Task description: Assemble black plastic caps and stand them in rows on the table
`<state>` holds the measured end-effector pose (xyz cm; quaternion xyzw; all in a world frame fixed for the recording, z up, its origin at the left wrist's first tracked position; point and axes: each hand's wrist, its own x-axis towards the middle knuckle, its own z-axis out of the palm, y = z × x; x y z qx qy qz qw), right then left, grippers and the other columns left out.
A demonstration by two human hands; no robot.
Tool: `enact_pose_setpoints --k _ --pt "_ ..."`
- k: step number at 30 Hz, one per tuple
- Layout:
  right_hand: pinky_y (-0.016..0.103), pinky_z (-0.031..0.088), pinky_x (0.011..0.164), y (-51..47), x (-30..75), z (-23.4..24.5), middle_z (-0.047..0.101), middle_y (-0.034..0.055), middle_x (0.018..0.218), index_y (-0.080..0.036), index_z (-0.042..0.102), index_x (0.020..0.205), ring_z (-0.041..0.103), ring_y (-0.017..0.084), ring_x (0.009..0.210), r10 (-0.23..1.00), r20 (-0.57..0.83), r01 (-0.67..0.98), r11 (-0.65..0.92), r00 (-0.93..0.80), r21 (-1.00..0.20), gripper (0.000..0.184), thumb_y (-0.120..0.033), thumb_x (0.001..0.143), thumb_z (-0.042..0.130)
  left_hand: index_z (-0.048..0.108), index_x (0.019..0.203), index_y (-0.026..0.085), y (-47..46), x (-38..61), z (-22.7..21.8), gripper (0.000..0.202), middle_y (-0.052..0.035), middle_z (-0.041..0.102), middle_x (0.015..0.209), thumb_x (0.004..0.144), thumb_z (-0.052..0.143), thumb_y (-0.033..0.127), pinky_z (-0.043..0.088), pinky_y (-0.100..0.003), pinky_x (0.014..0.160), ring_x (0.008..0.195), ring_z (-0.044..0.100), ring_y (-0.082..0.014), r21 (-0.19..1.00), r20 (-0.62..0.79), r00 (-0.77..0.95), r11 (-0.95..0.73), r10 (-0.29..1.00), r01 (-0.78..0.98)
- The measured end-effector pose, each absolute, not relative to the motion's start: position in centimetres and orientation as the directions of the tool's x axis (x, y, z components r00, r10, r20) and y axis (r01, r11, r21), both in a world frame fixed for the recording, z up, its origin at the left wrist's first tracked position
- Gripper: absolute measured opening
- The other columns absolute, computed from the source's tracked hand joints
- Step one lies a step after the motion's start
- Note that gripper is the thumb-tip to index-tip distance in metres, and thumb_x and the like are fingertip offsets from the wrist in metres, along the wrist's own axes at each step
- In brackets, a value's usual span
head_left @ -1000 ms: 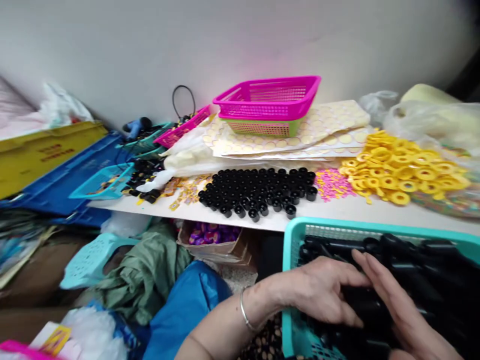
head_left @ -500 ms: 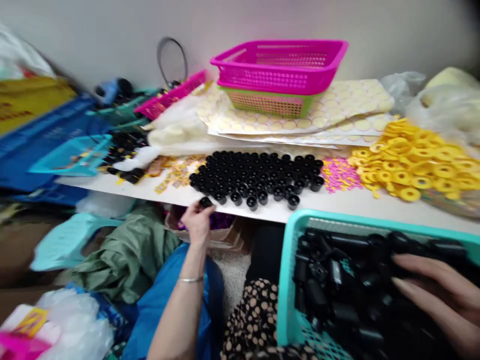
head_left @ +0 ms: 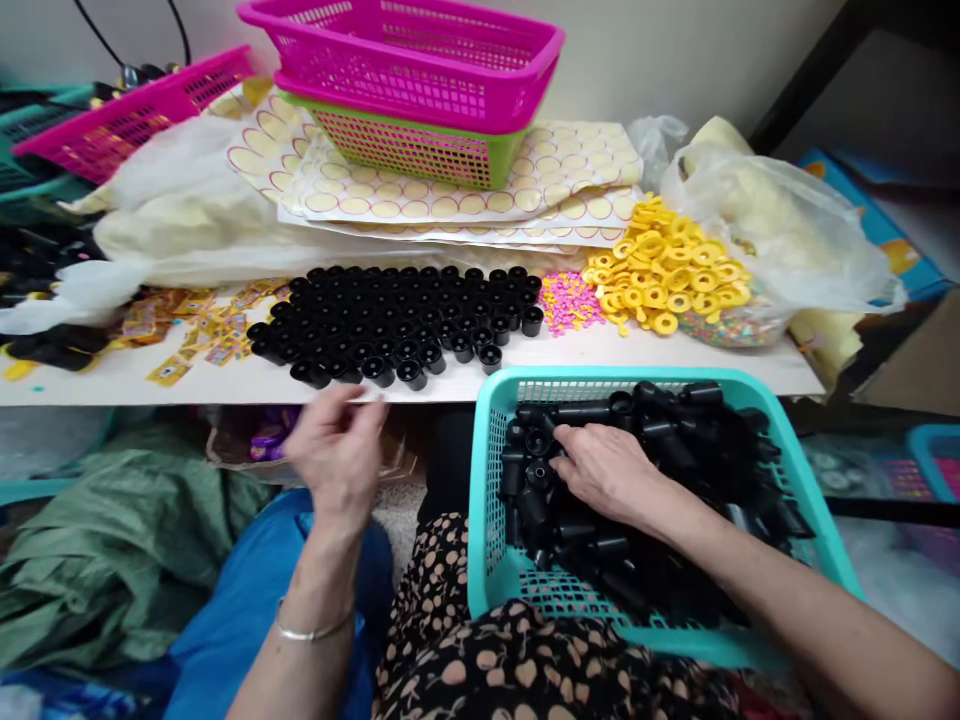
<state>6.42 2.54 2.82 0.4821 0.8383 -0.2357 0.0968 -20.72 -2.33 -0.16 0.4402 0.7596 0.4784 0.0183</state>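
My left hand is raised just in front of the table edge, slightly blurred. Its thumb and fingers are apart, and I see nothing between them. Right behind it on the table stand rows of short black plastic caps, packed close, hollow ends up. My right hand reaches into a turquoise basket on my lap. Its fingertips are drawn together among loose black plastic pieces, caps and tubes lying every way. What they pinch, if anything, is hidden against the black heap.
Pink and yellow bits and yellow plastic rings lie right of the caps. Small gold packets lie left. Behind are sheets of round stickers under a magenta basket stacked in a green one. A plastic bag sits right.
My left hand has come off a black cap at the front left of the rows and drawn back. My right hand has reached further left in the basket. The view has swung right.
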Motion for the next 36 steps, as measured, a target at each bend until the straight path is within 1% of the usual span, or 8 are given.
enact_pose_setpoints --k 2,5,9,13,16,22,27,36 --pt "0.029 0.04 0.062 2.9 7.3 2.5 0.064 0.0041 0.071 -0.018 0.062 0.091 0.06 0.02 0.07 0.757 -0.383 0.837 0.39 -0.529 -0.384 0.017 -0.023 0.082 0.049 0.064 0.087 0.018 -2.9 -15.9 1.3 0.012 -0.0026 0.064 0.085 0.078 0.061 0.025 0.046 -0.028 0.071 0.076 0.056 -0.0151 0.676 0.38 -0.168 -0.149 0.91 0.721" --pt "0.026 0.041 0.062 2.7 9.5 2.2 0.063 0.0001 0.078 -0.02 0.062 0.101 0.056 0.015 0.069 0.8 -0.274 0.678 0.21 -0.533 -0.705 0.023 -0.026 0.081 0.054 0.063 0.086 0.018 -2.9 -10.5 2.5 0.009 -0.0047 0.064 0.089 0.078 0.059 0.021 0.046 -0.031 0.075 0.085 0.053 -0.019 0.532 0.168 0.365 -0.396 0.915 0.748" --pt "0.028 0.045 0.076 1.2 12.3 2.5 0.064 0.0032 0.096 -0.019 0.064 0.106 0.057 0.016 0.085 0.909 -0.222 0.188 -0.164 -0.353 -0.968 0.032 -0.029 0.076 0.066 0.058 0.076 0.017 -2.3 -7.9 1.9 0.008 -0.0074 0.06 0.083 0.079 0.053 0.023 0.043 -0.035 0.074 0.084 0.05 -0.0232 0.307 -0.137 0.411 -0.356 0.901 0.883" --pt "0.029 0.05 0.074 -0.5 13.7 2.8 0.066 0.004 0.092 -0.018 0.067 0.099 0.06 0.015 0.081 0.903 -0.356 -0.275 -0.415 -0.241 -0.867 0.031 -0.03 0.071 0.074 0.056 0.075 0.017 -1.7 -8.1 0.9 0.01 -0.008 0.057 0.082 0.078 0.049 0.023 0.042 -0.036 0.074 0.083 0.052 -0.0243 0.277 -0.248 0.396 -0.328 0.884 0.903" --pt "0.028 0.054 0.075 -1.2 14.0 3.0 0.066 0.0024 0.091 -0.019 0.067 0.093 0.063 0.013 0.077 0.885 -0.388 -0.437 -0.465 -0.258 -0.77 0.023 -0.028 0.072 0.075 0.056 0.076 0.016 -1.7 -8.1 0.3 0.008 -0.0058 0.056 0.081 0.07 0.051 0.015 0.041 -0.032 0.072 0.078 0.053 -0.0205 0.364 -0.266 0.45 -0.343 0.853 0.866" --pt "0.025 0.055 0.073 -1.8 14.0 3.5 0.067 0.0005 0.089 -0.021 0.067 0.093 0.063 0.011 0.075 0.903 -0.368 -0.484 -0.43 -0.221 -0.762 0.021 -0.026 0.074 0.074 0.06 0.071 0.016 -1.1 -7.4 0.0 0.015 -0.0008 0.053 0.069 0.061 0.052 0.008 0.034 -0.026 0.058 0.063 0.049 -0.0143 0.603 -0.226 0.369 -0.168 0.902 0.78" --pt "0.024 0.052 0.074 -2.3 13.3 3.6 0.068 0.0022 0.096 -0.023 0.067 0.101 0.062 0.012 0.079 0.949 -0.274 -0.369 -0.313 -0.156 -0.875 0.028 -0.026 0.074 0.074 0.067 0.08 0.016 -0.8 -7.3 2.5 0.021 0.0043 0.049 0.059 0.059 0.065 0.014 0.031 -0.023 0.051 0.054 0.042 -0.0102 0.881 -0.281 0.205 0.167 0.937 0.442" --pt "0.029 0.049 0.084 -2.6 12.3 2.8 0.068 0.0017 0.1 -0.026 0.067 0.106 0.062 0.016 0.091 0.989 -0.123 -0.124 -0.133 -0.087 -0.983 0.031 -0.029 0.076 0.072 0.069 0.09 0.018 -1.0 -6.7 3.5 0.029 -0.0029 0.056 0.091 0.064 0.064 0.008 0.043 -0.025 0.074 0.086 0.054 -0.0156 0.971 -0.079 0.33 -0.002 0.941 0.239"
